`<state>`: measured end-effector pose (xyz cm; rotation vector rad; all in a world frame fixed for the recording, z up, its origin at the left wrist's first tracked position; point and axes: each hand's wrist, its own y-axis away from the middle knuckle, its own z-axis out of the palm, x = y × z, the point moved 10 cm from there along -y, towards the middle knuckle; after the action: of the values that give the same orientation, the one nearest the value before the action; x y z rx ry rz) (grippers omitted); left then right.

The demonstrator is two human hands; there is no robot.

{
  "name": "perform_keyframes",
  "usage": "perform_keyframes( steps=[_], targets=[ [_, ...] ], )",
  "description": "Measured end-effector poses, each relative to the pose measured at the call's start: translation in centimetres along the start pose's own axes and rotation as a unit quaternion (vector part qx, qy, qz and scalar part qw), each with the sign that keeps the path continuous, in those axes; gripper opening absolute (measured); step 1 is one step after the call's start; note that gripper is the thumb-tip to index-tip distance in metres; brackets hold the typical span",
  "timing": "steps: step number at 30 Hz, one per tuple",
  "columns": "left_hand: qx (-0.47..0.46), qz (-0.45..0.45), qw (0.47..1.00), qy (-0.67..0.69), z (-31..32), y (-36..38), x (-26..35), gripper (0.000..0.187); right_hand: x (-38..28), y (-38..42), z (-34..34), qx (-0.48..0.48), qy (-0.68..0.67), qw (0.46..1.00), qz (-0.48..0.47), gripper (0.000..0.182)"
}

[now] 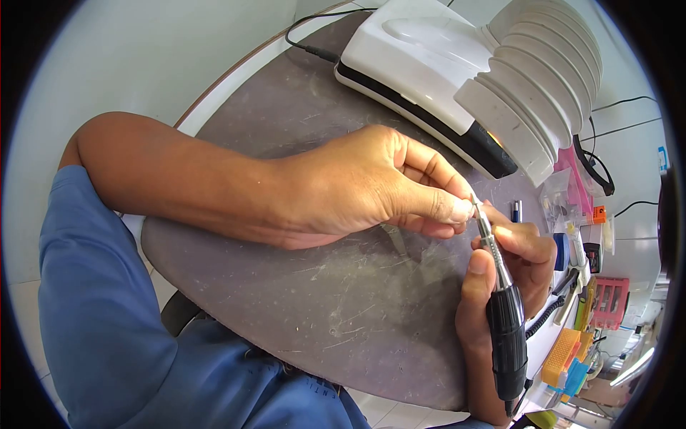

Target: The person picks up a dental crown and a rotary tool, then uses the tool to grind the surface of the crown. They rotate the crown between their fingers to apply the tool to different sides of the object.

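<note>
My left hand point(371, 182) reaches in from the left, with thumb and index finger pinched together at the tip of a rotary handpiece. What lies between those fingertips is too small to make out. The handpiece point(506, 314) has a black ribbed body and a slim silver nose, and its cord leaves the lower end. Held at a slant, it points up toward the left fingertips. My right hand point(525, 261) grips it around the silver nose, thumb on the near side and fingers on the far side. Both hands are above a scratched grey tabletop point(343, 300).
A white machine point(421, 57) with a ribbed hose point(536, 79) stands at the back of the table. Along the right lie a pen point(517, 211), a coiled black cord point(545, 316), a pink basket point(611, 303) and an orange-yellow box point(559, 357). A cable plugs into the machine's left side.
</note>
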<state>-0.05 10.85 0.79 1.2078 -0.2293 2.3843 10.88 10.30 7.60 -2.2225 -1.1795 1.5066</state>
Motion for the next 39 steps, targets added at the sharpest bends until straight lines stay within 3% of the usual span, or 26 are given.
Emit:
perform_keyframes(
  steps=[4,15,27,39],
  targets=[
    [-0.009,0.001,1.0,0.002,0.0,0.0,-0.1,0.019,-0.6,0.0,0.3,-0.021,-0.002,0.999,-0.04,0.034],
    [-0.004,0.009,1.0,0.023,0.1,-0.1,0.1,0.017,0.4,0.1,-0.2,-0.007,-0.017,0.999,0.036,0.033],
    [-0.023,0.017,0.999,0.018,0.3,-0.2,0.2,0.014,-0.6,0.0,0.5,-0.018,-0.012,1.0,-0.02,0.032],
    [-0.011,0.007,1.0,0.015,0.2,-0.1,0.0,0.014,0.1,0.1,0.2,-0.001,-0.015,1.0,-0.003,0.032]
  ],
)
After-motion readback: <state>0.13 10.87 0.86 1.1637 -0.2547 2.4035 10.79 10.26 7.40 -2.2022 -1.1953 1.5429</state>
